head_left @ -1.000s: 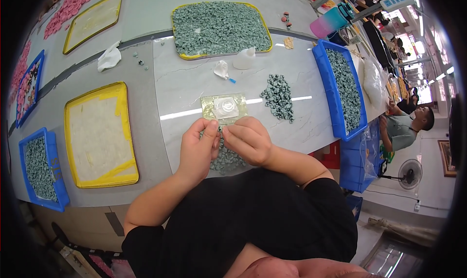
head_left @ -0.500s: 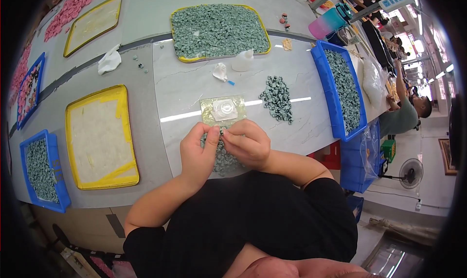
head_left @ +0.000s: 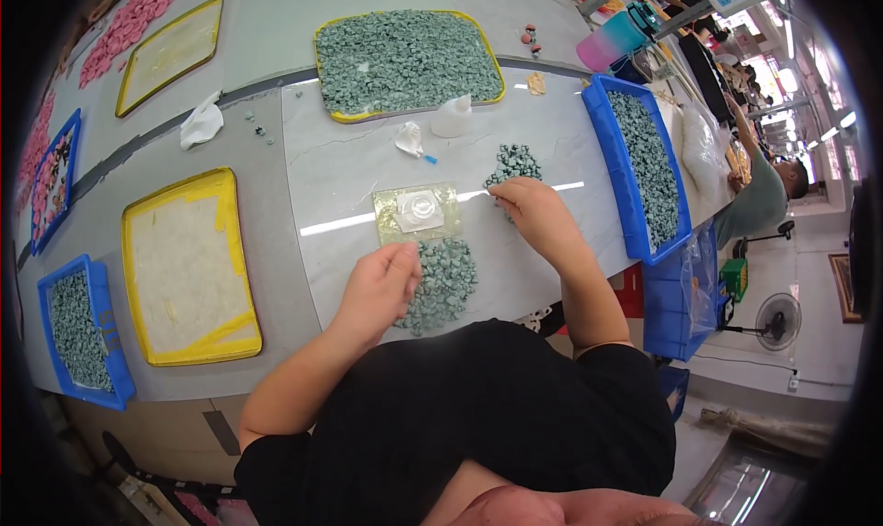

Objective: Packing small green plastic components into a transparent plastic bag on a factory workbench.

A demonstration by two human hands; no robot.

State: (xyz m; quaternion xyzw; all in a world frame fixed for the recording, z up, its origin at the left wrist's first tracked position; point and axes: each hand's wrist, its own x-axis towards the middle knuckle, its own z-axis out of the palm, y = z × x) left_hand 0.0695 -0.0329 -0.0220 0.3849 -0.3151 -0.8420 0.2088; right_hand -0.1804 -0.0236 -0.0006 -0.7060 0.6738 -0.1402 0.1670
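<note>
My left hand, its fingers curled together, hovers at the left edge of a near pile of small grey-green pieces. Whatever lies between those fingertips is hidden. Over on the right, my right hand reaches to a second pile of small, darker green pieces and covers its lower part. Thumb and forefinger there are pinched; I cannot make out what they hold. Between the hands lies a yellowish translucent pad with a small clear round dish on white paper.
Beyond stand a white squeeze bottle, a crumpled white tissue and a yellow-rimmed tray full of green pieces. Blue bins of green pieces flank the table. Another yellow-edged tray lies left. A co-worker is far right.
My hands were together in front of the pad and have parted. The right has moved right to the darker pile; the left has dropped slightly, uncovering the near pile.
</note>
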